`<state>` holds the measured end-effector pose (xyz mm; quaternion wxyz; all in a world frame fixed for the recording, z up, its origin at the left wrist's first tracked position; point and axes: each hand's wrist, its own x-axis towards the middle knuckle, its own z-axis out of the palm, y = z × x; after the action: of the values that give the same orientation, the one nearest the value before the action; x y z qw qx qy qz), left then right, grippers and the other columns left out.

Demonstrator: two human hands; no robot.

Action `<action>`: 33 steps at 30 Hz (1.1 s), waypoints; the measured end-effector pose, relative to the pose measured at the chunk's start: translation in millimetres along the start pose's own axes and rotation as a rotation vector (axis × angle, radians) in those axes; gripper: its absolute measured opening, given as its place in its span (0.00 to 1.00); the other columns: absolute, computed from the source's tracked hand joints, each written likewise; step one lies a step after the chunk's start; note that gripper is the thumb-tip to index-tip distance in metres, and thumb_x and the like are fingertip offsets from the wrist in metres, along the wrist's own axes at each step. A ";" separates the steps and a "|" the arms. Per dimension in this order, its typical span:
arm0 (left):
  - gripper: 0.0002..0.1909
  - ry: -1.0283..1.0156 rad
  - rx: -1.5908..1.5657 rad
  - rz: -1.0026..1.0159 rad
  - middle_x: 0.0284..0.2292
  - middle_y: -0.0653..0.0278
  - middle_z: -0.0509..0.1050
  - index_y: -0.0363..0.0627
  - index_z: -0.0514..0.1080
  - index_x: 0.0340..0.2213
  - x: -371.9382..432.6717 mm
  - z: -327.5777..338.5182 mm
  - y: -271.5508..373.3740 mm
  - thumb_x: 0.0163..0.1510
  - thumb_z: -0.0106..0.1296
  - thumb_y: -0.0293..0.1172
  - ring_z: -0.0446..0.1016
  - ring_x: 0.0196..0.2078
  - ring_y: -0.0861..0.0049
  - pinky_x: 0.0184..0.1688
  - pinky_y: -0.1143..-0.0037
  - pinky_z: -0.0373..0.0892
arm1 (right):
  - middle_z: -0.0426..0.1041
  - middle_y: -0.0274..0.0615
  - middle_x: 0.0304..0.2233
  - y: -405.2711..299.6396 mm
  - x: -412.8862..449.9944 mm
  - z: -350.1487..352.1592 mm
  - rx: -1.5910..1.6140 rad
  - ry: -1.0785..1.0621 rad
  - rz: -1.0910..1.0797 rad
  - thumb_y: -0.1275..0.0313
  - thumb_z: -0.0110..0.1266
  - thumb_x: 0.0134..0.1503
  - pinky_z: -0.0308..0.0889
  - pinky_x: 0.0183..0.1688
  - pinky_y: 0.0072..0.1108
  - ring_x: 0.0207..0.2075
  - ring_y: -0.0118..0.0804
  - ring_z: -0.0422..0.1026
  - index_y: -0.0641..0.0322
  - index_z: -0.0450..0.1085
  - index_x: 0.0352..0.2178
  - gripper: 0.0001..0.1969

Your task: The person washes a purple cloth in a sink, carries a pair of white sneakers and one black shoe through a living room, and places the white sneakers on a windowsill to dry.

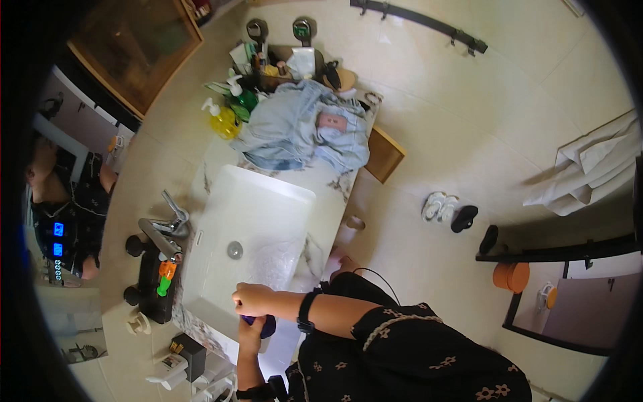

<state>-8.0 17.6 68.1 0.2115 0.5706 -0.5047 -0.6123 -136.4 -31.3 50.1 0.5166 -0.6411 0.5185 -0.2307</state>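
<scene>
My right hand is curled into a fist over the near end of a white rectangular sink. Just below it, my left hand grips a dark purple item, perhaps cloth. The item bulges out between and beside both hands, and my right fingers close on its upper part. Most of it is hidden, so its exact kind cannot be told. A metal drain sits in the basin floor, with a wet, rippled sheen beside it.
A chrome faucet reaches over the basin's wall side. Orange and green items rest on a black shelf. Light-blue denim clothing, a yellow pump bottle and a green pump bottle occupy the counter's far end. A wooden drawer stands out.
</scene>
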 end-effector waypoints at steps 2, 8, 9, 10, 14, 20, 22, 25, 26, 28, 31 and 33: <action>0.31 0.022 -0.001 0.027 0.37 0.62 0.67 0.35 0.58 0.45 3.8 3.2 7.8 0.40 0.57 0.36 0.66 0.39 0.78 0.42 0.78 0.63 | 0.66 0.41 0.31 1.5 -1.9 -2.9 0.072 0.052 -0.062 0.67 0.49 0.45 0.64 0.35 0.30 0.34 0.43 0.67 0.58 0.67 0.22 0.07; 0.29 0.258 0.171 0.012 0.32 0.62 0.67 0.36 0.61 0.39 10.3 0.8 -0.8 0.34 0.60 0.33 0.67 0.32 0.76 0.37 0.76 0.66 | 0.66 0.41 0.40 1.6 -1.2 -27.1 -0.230 0.059 -0.172 0.61 0.49 0.48 0.60 0.44 0.32 0.43 0.45 0.64 0.53 0.68 0.32 0.12; 0.29 0.267 0.163 0.023 0.32 0.62 0.67 0.36 0.61 0.39 8.1 -5.1 -12.1 0.34 0.60 0.33 0.67 0.32 0.76 0.37 0.76 0.66 | 0.66 0.41 0.40 5.0 3.2 -30.2 -0.242 0.057 -0.183 0.61 0.49 0.48 0.60 0.44 0.32 0.43 0.45 0.64 0.53 0.68 0.32 0.12; 0.29 0.332 0.004 0.023 0.32 0.62 0.67 0.36 0.61 0.39 4.6 -12.4 -23.3 0.34 0.60 0.32 0.67 0.32 0.76 0.38 0.76 0.66 | 0.61 0.44 0.46 17.6 9.2 -34.5 -0.233 0.178 -0.145 0.57 0.45 0.50 0.56 0.48 0.35 0.47 0.49 0.61 0.53 0.63 0.40 0.19; 0.27 0.495 -0.345 0.030 0.33 0.62 0.69 0.36 0.64 0.39 -18.4 -27.5 -23.2 0.35 0.57 0.31 0.68 0.34 0.74 0.41 0.77 0.64 | 0.49 0.54 0.55 69.0 31.8 -96.5 -0.328 0.371 0.048 0.50 0.40 0.52 0.49 0.54 0.37 0.55 0.52 0.51 0.60 0.47 0.55 0.35; 0.29 0.627 -0.422 0.077 0.37 0.60 0.70 0.34 0.63 0.44 -38.7 -36.0 -25.8 0.37 0.55 0.31 0.69 0.39 0.72 0.44 0.75 0.63 | 0.42 0.46 0.58 71.2 13.4 -262.6 -0.874 0.644 0.260 0.59 0.58 0.41 0.46 0.52 0.51 0.56 0.62 0.43 0.51 0.41 0.57 0.45; 0.29 0.635 -0.445 0.086 0.38 0.60 0.70 0.35 0.64 0.44 -36.4 -29.9 -26.1 0.37 0.54 0.31 0.69 0.40 0.71 0.45 0.75 0.63 | 0.41 0.43 0.58 84.1 20.4 -305.2 -0.955 0.715 0.296 0.60 0.61 0.38 0.45 0.51 0.53 0.57 0.62 0.42 0.48 0.40 0.57 0.48; 0.28 0.660 -0.535 -0.050 0.37 0.60 0.70 0.35 0.64 0.43 -30.5 -8.5 -15.7 0.38 0.53 0.32 0.69 0.40 0.70 0.44 0.74 0.64 | 0.39 0.41 0.59 97.9 22.7 -346.1 -0.993 0.708 0.396 0.60 0.62 0.36 0.45 0.50 0.55 0.56 0.62 0.42 0.44 0.39 0.58 0.50; 0.28 0.657 -0.543 -0.046 0.37 0.60 0.70 0.35 0.64 0.43 -26.1 -0.4 -12.5 0.38 0.53 0.32 0.69 0.39 0.70 0.44 0.74 0.64 | 0.38 0.41 0.59 102.1 22.0 -352.8 -0.945 0.653 0.434 0.61 0.63 0.35 0.46 0.50 0.56 0.57 0.62 0.42 0.42 0.39 0.58 0.51; 0.28 0.645 -0.558 -0.056 0.36 0.60 0.70 0.35 0.63 0.43 -12.3 18.2 -3.1 0.38 0.53 0.33 0.70 0.38 0.70 0.42 0.74 0.65 | 0.39 0.41 0.58 115.1 23.4 -361.6 -0.911 0.623 0.481 0.67 0.63 0.35 0.52 0.47 0.53 0.54 0.60 0.47 0.39 0.39 0.57 0.51; 0.31 0.656 -0.604 -0.066 0.37 0.59 0.69 0.33 0.62 0.44 9.5 29.3 -6.9 0.35 0.55 0.32 0.68 0.39 0.70 0.45 0.74 0.63 | 0.49 0.41 0.54 129.4 28.8 -372.0 -0.804 0.700 0.326 0.74 0.53 0.41 0.58 0.42 0.47 0.48 0.59 0.55 0.38 0.49 0.54 0.38; 0.31 0.697 -0.607 -0.056 0.37 0.59 0.69 0.33 0.63 0.44 19.6 41.6 -4.0 0.35 0.55 0.33 0.69 0.39 0.70 0.44 0.75 0.63 | 0.53 0.41 0.50 136.6 24.6 -384.4 -0.758 0.678 0.271 0.76 0.53 0.40 0.61 0.40 0.44 0.46 0.57 0.57 0.40 0.53 0.51 0.34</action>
<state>-49.7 18.6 48.5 0.5095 0.6680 -0.1859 -0.5095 -505.6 -206.5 59.4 0.0769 -0.5998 0.7817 -0.1526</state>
